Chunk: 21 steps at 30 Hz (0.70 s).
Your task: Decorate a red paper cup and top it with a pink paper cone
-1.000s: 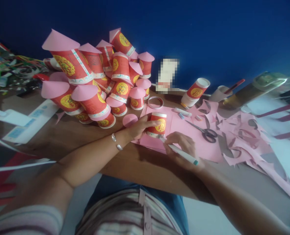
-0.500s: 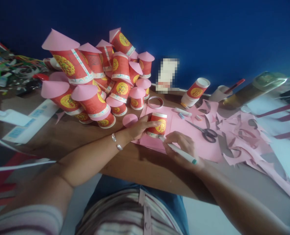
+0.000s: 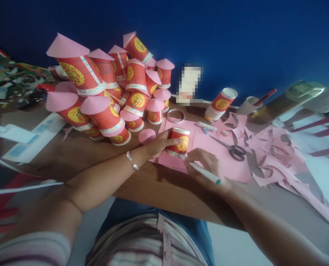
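My left hand (image 3: 161, 144) is wrapped round a red paper cup (image 3: 178, 139) with a yellow emblem and a white rim. The cup is over pink paper (image 3: 206, 147) near the table's front edge. In my right hand (image 3: 204, 162) is a white marker (image 3: 202, 170) with a green end, its tip at the patterned white band along the cup's lower edge. The exact point where tip meets cup is too small to make out. A pink paper disc (image 3: 147, 136) lies just left of the cup.
Several red cups with pink cone tops (image 3: 100, 114) are piled at the left. Black-handled scissors (image 3: 236, 152) and pink scraps (image 3: 281, 155) lie to the right. A tape roll (image 3: 176, 115), stacked cups (image 3: 222, 103) and a bottle (image 3: 289, 99) stand behind. A power strip (image 3: 33, 138) is far left.
Almost nothing differs. The whole view has shifted very slightly; both hands keep their hold on the cup and the marker.
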Each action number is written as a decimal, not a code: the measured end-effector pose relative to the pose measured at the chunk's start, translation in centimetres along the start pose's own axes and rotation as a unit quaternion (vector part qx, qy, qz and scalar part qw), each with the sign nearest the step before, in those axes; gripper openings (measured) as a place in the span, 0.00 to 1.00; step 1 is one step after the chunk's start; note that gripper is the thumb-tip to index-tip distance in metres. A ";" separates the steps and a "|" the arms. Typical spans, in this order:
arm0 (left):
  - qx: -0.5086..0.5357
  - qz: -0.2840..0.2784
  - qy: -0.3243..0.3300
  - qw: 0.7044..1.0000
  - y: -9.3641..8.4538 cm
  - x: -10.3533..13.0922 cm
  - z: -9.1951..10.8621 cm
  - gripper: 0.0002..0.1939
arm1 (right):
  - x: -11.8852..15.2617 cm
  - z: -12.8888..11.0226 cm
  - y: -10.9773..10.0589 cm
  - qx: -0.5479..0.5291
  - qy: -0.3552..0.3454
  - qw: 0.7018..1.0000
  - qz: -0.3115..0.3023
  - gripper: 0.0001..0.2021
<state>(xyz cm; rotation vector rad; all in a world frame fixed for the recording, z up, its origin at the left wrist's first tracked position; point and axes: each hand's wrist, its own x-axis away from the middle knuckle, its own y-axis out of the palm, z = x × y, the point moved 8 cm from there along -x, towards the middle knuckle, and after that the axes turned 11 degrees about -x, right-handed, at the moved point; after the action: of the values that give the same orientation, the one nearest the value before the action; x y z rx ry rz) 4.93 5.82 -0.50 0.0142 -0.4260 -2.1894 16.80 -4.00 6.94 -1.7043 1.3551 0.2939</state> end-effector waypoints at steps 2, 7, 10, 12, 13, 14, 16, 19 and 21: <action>0.000 -0.002 0.001 1.000 0.1 0.0 0.1 0.28 | 0.2 0.2 0.1 -0.003 0.004 1.000 -0.004 0.07; -0.005 0.000 -0.004 1.000 -0.1 0.0 -0.1 0.29 | 0.0 0.0 -0.2 -0.016 0.002 1.000 -0.002 0.07; -0.003 0.004 -0.010 1.000 -0.2 0.0 -0.2 0.32 | -0.3 -0.3 -0.8 -0.011 0.018 1.000 0.017 0.06; -0.001 0.001 -0.011 1.000 -0.2 0.0 -0.2 0.32 | -0.4 -0.2 -1.3 -0.003 0.032 0.999 0.030 0.05; 0.001 0.000 -0.009 1.000 -0.2 -0.1 -0.2 0.32 | -0.4 -0.2 -1.5 0.000 0.035 0.999 0.036 0.05; 0.003 0.000 -0.007 1.000 -0.3 -0.1 -0.2 0.32 | -0.4 -0.1 -1.6 0.002 0.036 0.999 0.041 0.05; 0.007 0.003 -0.005 1.000 -0.6 -0.2 -0.3 0.32 | -0.4 0.0 -1.7 -0.003 0.038 0.998 0.046 0.05; 0.027 0.007 0.004 1.000 -1.0 -0.4 -0.5 0.31 | -0.4 0.3 -1.5 -0.023 0.035 0.998 0.045 0.05; 0.047 0.000 0.013 0.999 -1.0 -0.6 -0.4 0.30 | -0.4 0.2 -1.4 -0.038 0.028 0.998 0.042 0.04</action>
<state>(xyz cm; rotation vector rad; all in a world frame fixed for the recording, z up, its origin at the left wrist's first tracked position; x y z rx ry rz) 4.54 6.74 -1.27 0.0949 -0.5136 -2.1654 17.91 -3.57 7.80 -1.7320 1.4759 0.3530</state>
